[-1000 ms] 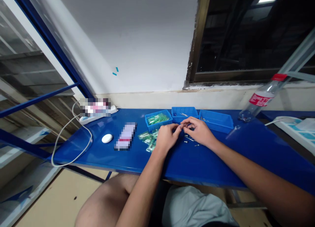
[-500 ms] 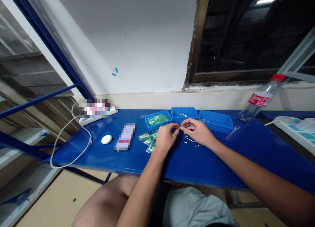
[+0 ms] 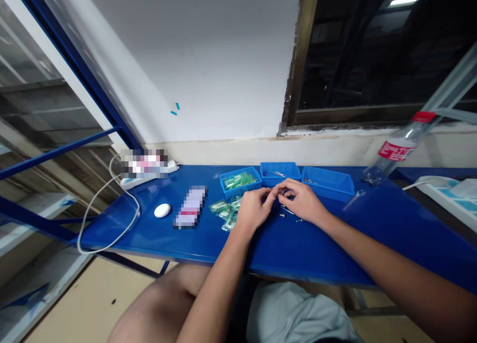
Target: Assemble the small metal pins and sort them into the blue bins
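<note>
Fingertips (image 3: 269,195) of left hand (image 3: 254,210) and right hand (image 3: 301,201) curled inward and meeting, both pinching a small piece (image 3: 275,196), mostly hidden and too small to name, just above the blue counter (image 3: 316,248), nearer its back edge than its front. Loose metal screws (image 3: 286,212) lying just beside the right hand; green plastic packets (image 3: 226,209) just beside the left. Three blue bins (image 3: 280,168) in a row along the back edge, close ahead of the fingers. Open counter toward the front edge and the right end.
</note>
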A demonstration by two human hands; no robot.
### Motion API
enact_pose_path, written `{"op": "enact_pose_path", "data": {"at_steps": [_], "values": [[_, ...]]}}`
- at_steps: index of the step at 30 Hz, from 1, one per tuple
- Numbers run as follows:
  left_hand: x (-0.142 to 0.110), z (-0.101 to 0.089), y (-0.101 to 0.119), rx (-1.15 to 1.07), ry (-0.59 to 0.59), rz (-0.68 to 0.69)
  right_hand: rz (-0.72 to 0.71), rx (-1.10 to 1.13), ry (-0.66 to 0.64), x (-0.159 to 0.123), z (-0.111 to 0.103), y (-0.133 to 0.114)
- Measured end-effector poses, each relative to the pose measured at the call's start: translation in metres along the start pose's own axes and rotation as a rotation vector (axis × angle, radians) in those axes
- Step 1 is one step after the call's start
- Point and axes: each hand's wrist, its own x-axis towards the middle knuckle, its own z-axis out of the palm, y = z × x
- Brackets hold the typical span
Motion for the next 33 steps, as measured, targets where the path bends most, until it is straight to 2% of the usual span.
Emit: {"op": "enact_pose_path", "data": {"at_steps": [8, 14, 20, 25, 30, 33], "values": [[0.002, 0.004, -0.007, -0.136, 0.044, -0.040, 0.031, 0.075, 0.004, 0.000, 0.000, -0.001], [0.005, 0.008, -0.012, -0.169, 0.108, -0.093, 0.123, 0.211, 0.030, -0.001, 0.003, 0.000], [0.007, 0.010, -0.015, -0.133, 0.076, -0.061, 0.232, 0.342, 0.059, -0.001, 0.009, 0.007], [0.007, 0.010, -0.015, -0.116, 0.053, -0.028, 0.226, 0.298, 0.064, -0.001, 0.008, 0.009], [0.005, 0.009, -0.013, -0.131, 0.054, -0.045, 0.154, 0.107, 0.011, -0.002, 0.004, 0.004], [0.004, 0.010, -0.013, -0.150, 0.048, -0.042, 0.165, 0.145, 0.000, -0.003, 0.005, 0.004]]}}
